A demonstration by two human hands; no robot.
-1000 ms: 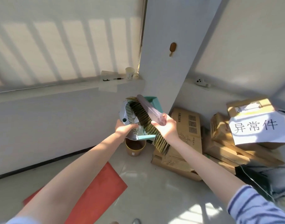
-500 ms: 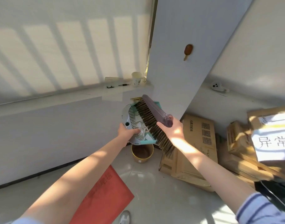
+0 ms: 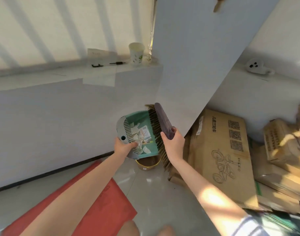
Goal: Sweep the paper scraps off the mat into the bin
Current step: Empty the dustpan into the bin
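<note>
Grips clamped: left hand [image 3: 123, 147] on dustpan [image 3: 140, 117] rim, right hand [image 3: 173, 144] round brush [image 3: 163, 120] block. Light, flyaway paper scraps [image 3: 141, 135] sit in dustpan above bin [image 3: 146, 165]; mat [image 3: 111, 203] lies on bin's near side. Likely best tipped slowly, w/ rim held firm.

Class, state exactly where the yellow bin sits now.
In the head view, near centre, the yellow bin stands on the floor below the green dustpan, between the red mat at left and the cardboard boxes at right.

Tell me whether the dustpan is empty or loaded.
Loaded: paper scraps lie inside the green dustpan, which the left hand holds over the yellow bin.
</note>
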